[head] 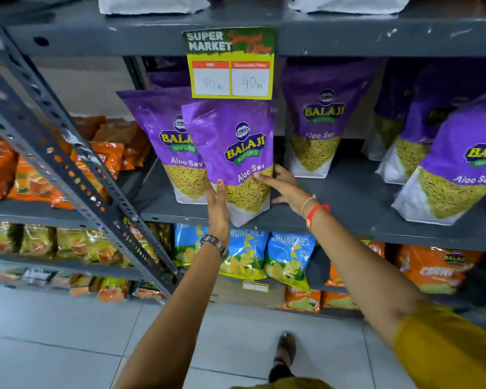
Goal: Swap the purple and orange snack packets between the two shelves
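A purple Aloo Sev packet [236,153] stands tilted at the front of the grey middle shelf [334,209]. My left hand [218,206] grips its lower left edge, thumb on the front. My right hand [284,189] holds its lower right side, fingers on the front. Another purple packet [163,136] stands just behind it on the left, and more purple packets [320,119] [460,161] stand to the right. Orange packets [104,158] lie on the neighbouring rack's shelf to the left.
A slanted grey perforated upright [68,153] separates the two racks. A yellow price tag [230,63] hangs from the shelf above. Blue Crunchex bags [286,259] and orange bags [435,268] fill the shelf below. My foot [285,352] is on the tiled floor.
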{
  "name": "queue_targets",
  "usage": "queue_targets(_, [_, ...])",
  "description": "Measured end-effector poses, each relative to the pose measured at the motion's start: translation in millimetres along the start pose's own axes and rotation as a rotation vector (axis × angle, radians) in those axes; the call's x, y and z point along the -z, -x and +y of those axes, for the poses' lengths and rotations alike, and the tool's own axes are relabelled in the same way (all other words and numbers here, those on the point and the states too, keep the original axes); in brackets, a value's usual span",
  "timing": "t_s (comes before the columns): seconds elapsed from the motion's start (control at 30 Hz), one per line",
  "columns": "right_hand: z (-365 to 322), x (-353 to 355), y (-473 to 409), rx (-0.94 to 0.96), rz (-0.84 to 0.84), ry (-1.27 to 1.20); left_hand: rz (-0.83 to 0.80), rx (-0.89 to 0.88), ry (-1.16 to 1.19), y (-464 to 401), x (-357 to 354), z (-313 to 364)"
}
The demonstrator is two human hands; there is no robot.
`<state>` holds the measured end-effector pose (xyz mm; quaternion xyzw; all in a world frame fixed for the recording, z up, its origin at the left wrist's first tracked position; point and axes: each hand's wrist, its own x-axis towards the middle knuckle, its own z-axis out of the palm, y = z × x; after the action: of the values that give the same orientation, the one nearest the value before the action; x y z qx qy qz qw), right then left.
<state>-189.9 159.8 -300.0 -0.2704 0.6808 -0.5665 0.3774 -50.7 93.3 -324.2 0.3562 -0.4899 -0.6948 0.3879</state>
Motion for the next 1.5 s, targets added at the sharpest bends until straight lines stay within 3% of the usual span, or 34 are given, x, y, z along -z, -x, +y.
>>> queue_targets(0.17, [6,13,15,0.052,0.062,-0.056,-0.047,-0.062,0.008,-1,-11,-3])
queue_targets(0.47, [22,70,41,0.107,0.340,-0.154,-0.355,-0.048,-0.004,-15,-71,-7])
queue_targets(0.63, [22,98,45,0.135,0.434,-0.157,-0.445,-0.062,-0.032,-20,-103,-14])
queue_targets(1.5, [32,109,48,0.069,0.450,-0.108,-0.443,0.102,-0.152,-15,-120,-20])
